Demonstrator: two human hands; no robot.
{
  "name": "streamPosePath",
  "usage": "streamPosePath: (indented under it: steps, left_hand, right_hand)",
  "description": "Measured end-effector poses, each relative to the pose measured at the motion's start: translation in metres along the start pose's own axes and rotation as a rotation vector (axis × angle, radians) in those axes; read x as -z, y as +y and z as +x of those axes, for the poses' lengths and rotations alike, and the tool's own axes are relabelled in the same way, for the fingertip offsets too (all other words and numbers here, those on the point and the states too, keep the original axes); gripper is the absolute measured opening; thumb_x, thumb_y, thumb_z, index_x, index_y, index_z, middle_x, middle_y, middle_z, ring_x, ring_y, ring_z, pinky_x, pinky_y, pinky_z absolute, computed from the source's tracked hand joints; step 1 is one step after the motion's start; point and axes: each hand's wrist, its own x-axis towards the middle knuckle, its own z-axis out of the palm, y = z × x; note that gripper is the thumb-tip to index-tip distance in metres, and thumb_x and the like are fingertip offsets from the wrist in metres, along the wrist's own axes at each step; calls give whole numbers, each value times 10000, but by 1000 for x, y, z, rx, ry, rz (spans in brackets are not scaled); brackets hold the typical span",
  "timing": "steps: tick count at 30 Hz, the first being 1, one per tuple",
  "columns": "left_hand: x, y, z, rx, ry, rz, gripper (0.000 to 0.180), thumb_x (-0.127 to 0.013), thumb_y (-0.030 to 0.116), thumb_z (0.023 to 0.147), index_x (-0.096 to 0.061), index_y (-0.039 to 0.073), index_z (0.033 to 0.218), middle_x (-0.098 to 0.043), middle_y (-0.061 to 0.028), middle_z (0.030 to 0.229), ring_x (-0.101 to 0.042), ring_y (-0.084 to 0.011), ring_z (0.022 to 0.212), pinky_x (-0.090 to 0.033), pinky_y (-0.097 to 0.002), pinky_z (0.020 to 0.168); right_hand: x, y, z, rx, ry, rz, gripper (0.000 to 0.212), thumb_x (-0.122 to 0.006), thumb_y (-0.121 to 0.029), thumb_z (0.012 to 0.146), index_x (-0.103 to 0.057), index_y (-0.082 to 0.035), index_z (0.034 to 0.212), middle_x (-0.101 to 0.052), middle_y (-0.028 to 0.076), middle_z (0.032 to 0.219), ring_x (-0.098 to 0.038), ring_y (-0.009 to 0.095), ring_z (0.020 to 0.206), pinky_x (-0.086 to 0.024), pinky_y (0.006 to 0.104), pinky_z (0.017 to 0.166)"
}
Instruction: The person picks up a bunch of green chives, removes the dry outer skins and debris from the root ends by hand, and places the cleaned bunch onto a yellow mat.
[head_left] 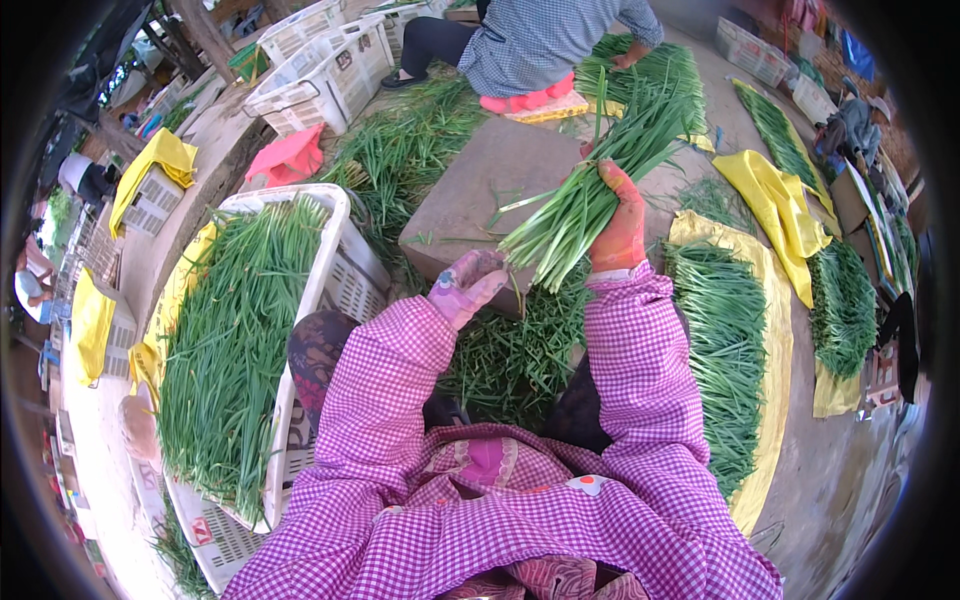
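Green stalks (575, 212), gripped in our right hand (618, 220) at the right edge of the block (472, 190), slant away rightward, pale ends (540, 256) just right of our half-curled left hand (468, 288), whose hold we cannot tell.

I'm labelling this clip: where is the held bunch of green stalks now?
In the head view, the bunch is right of centre in the upper half, in the right hand, pale ends near the left hand.

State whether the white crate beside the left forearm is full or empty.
Full: green stalks cover the white crate's opening, heaped about to its rim.
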Motion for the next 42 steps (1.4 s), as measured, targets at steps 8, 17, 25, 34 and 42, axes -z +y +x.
streamPosePath:
  steps: [8, 17, 25, 34, 42]
  left_hand:
    - [19, -8, 2, -79, 289, -426, 157, -597, 220, 855, -569, 71, 895, -626, -76, 837, -625, -227, 798, -515, -359, 711]
    - [33, -2, 10, -22, 228, -79, 661, -543, 553, 814, -411, 82, 1258, -496, -100, 1230, -489, -194, 1078, -424, -339, 841]
    - [10, -51, 7, -84, -243, -326, 615, -614, 274, 837, -321, 73, 1339, -461, -134, 1230, -517, -268, 1047, -473, -413, 834]
    - [22, -94, -1, 510, -55, -287, 471, -662, 130, 782, -483, 31, 1206, -592, -125, 892, -602, -223, 717, -525, -358, 590]
    - [28, -34, -53, 183, -103, -709, 485, -602, 139, 833, -417, 28, 1268, -538, -59, 730, -519, -154, 554, -472, -331, 501]
  right_hand:
    - [-3, -18, -6, 23, -20, 5, 364, -540, -151, 824, -514, -11, 1160, -615, 104, 843, -609, 261, 724, -524, 382, 658]
    - [-16, -6, -16, -168, -116, -267, 412, -542, -93, 785, -499, -6, 1185, -604, 111, 1041, -619, 207, 738, -532, 344, 660]
    - [-41, 70, -44, -251, 10, -413, 237, -610, -47, 755, -562, 43, 969, -629, 139, 793, -630, 234, 659, -531, 337, 612]
    - [-53, 79, -56, -437, -10, -509, 451, -661, -227, 809, -496, 26, 1146, -606, 97, 973, -609, 182, 787, -507, 314, 658]
    - [-33, 32, -22, -295, -140, -705, 472, -580, -271, 873, -476, 53, 1201, -612, 128, 1026, -623, 207, 807, -505, 303, 744]
